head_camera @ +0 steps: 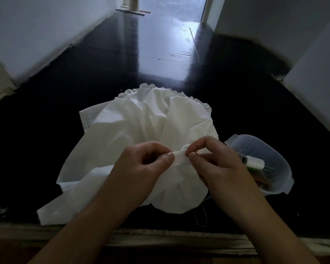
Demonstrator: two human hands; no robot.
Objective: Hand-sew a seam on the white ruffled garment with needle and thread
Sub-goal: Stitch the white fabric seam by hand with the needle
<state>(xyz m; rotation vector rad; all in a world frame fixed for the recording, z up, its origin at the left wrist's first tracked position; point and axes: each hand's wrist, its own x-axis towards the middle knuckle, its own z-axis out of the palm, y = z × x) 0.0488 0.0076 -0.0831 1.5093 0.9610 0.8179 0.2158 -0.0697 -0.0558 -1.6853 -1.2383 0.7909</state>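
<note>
So, from my head cam I'm looking down at the garment (141, 130), a white bundle heaped on the dark floor (131, 60) right in front of me, ruffled edge on the far side, one flat corner trailing out toward the lower left. Both hands are up at the near side of the heap. My left hand (147, 164) has thumb and fingers curled in, pinching a small fold of the cloth. My right hand (213, 162) pinches the same fold from the other side, fingertips nearly meeting the left ones, so there's just a short bit of fabric bunched between them. I honestly can't make out the needle, too small or tucked in the fingers. A thin thread (202, 214) loops loose on the floor just below my right wrist, next to the bottom of the garment.

Just beside the right hand sits a clear plastic tub (280, 168) with a white spool (255, 162) and some greenish bits inside, too murky to name. Pale walls run along both sides.
</note>
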